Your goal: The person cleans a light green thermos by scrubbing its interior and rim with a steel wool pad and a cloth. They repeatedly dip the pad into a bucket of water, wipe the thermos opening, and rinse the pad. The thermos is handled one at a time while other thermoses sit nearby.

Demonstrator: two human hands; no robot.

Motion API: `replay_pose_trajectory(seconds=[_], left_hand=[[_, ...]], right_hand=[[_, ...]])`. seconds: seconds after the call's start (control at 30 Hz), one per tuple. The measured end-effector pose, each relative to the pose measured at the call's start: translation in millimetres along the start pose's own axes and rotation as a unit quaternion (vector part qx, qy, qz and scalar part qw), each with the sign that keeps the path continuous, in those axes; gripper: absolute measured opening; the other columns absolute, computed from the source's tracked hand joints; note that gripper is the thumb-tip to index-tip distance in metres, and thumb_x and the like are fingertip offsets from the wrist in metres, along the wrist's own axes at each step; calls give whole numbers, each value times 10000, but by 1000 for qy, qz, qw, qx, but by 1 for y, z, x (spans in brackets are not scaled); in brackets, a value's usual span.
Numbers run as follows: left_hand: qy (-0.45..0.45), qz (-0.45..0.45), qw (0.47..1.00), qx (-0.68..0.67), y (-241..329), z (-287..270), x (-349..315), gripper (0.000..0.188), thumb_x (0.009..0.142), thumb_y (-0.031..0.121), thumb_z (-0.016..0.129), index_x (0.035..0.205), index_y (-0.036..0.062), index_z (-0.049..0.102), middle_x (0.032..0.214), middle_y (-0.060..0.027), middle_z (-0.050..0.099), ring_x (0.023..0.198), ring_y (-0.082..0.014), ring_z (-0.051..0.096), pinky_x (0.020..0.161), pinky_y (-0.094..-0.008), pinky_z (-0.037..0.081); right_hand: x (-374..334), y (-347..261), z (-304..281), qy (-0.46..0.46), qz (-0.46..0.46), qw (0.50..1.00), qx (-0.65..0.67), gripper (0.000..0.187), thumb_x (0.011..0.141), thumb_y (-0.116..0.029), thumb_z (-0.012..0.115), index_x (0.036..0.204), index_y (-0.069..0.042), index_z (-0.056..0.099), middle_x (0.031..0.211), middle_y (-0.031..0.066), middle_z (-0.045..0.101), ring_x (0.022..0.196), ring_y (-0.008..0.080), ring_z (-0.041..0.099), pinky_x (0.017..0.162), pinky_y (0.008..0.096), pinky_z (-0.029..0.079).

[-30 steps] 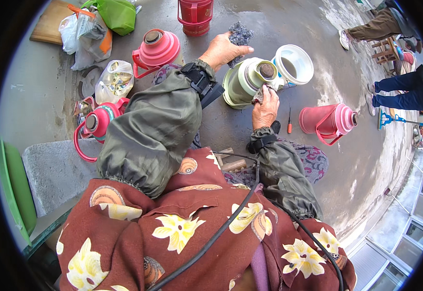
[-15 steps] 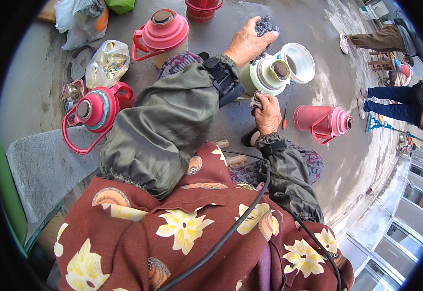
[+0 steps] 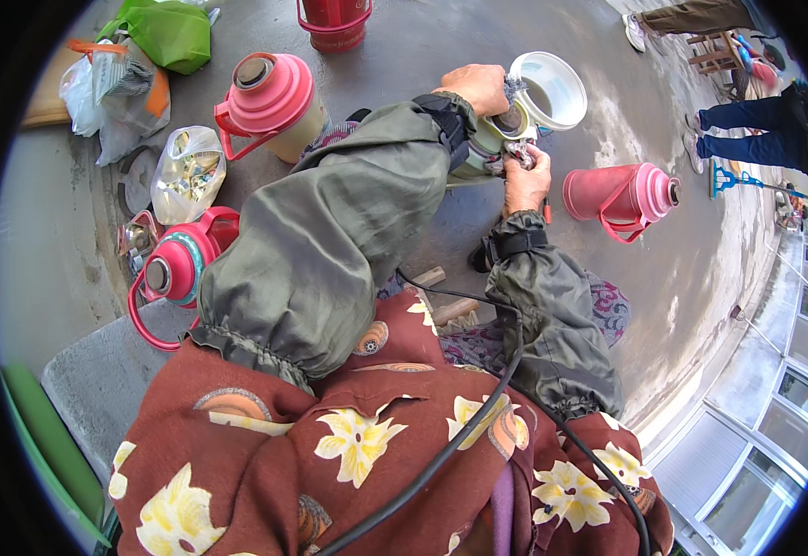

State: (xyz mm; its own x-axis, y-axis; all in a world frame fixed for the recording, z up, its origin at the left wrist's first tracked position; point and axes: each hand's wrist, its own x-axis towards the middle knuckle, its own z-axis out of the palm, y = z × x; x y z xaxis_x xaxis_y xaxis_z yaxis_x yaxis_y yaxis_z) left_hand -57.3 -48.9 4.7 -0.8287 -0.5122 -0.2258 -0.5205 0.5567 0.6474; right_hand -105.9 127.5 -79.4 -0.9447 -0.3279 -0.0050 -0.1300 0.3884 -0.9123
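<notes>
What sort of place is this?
Probably an outdoor yard: there is broad concrete ground, a building's windows at the lower right, and a blue mop.

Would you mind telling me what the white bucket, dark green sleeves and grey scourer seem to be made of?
The white bucket: probably smooth plastic, judging by its even colour and moulded-looking rim. The dark green sleeves: likely thin synthetic fabric, from the satiny sheen and gathered cuffs. The grey scourer at the left hand: perhaps wiry metal, but too little shows to be sure.
</notes>
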Motion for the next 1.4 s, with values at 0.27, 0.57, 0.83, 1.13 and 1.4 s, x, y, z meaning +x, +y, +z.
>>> replay_pose_trajectory(seconds=[0.27,0.57,0.83,1.13,1.4], left_hand=[[-7,17,1000,20,-1,7,14,418,696,270,655,1071,85,638,1003,-149,664,966,-316,633,825,-410,503],[-15,11,1000,14,4,1,7,399,737,249,663,1116,127,650,1078,-124,658,1023,-292,622,845,-391,506],[-8,31,999,-25,-6,6,6,438,718,229,681,1113,51,616,970,-175,666,878,-298,660,771,-382,520],[-9,28,996,-80,-13,12,13,397,714,187,670,1075,30,620,941,-171,672,852,-285,668,748,-368,525],[-2,47,996,-74,-15,10,7,483,724,203,708,1138,-14,583,949,-223,659,861,-307,664,792,-377,508]], right_hand=[[-24,-8,2,-56,-62,992,95,331,710,-48,721,1011,-35,583,894,58,627,762,113,587,695,257,490],[-30,-20,17,-6,-92,996,-18,230,691,-90,689,904,-36,622,837,88,640,758,185,615,727,301,484],[3,-25,-23,6,67,986,150,262,779,-106,708,997,-37,580,810,39,625,601,109,601,429,218,462],[-46,-27,16,-123,77,974,176,259,725,-80,726,952,-28,611,798,33,629,669,89,567,555,232,458],[16,-21,-24,-76,33,972,221,207,776,-74,708,957,-33,615,822,-1,616,690,72,559,593,229,458]])
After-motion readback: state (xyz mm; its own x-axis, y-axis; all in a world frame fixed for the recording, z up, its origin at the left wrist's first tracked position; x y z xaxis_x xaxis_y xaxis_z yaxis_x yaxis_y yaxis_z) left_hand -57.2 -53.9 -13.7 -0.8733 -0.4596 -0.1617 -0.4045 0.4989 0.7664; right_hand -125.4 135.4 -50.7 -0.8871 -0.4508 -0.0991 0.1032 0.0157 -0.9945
